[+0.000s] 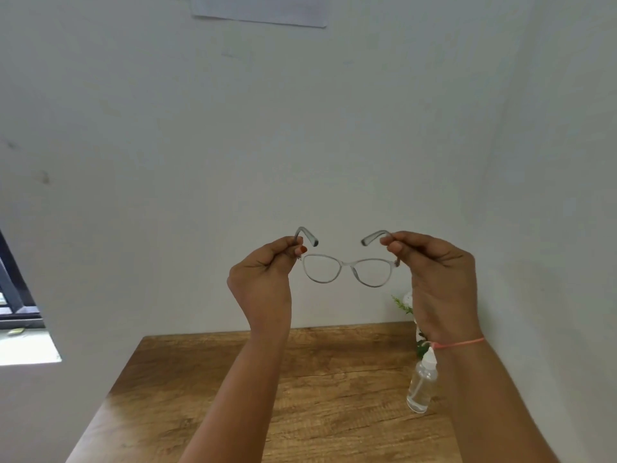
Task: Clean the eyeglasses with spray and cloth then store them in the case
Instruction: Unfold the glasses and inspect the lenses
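**Forearms raised, translucent grey plastic-framed eyeglasses (349, 264) held open by both temples**

Nearest the lens, my two forearms rise from the lower edge of the view. My left hand (263, 272) pinches one temple close to its hinge, thumb against curled fingers. My right hand (437, 272), with a thin pink thread (460, 343) round its wrist, pinches the other temple the same way. The hands are apart, and the frame spans the gap between them. It hangs in the air, well above the table and in front of the wall, with the temples unfolded.

Handling, as I judge it: the frame is very light and thin, stiff but easily twisted, with the hinges and lenses as its weak points. The lenses will smear under a fingertip and turn slippery once sprayed, so the temples or the rim edge are the places to hold.

Below lies a brown wood-grain table (200, 396). A small clear plastic spray bottle (421, 385) with a white nozzle stands upright on it, just beside my right forearm. A green-leaved plant (402, 304) shows at the back, partly hidden by my right hand. Behind is a pale grey-white wall (300, 128) with a white sheet of paper (258, 8) at the top and a dark-framed window (16, 295) at far left. No cloth or case is in view.
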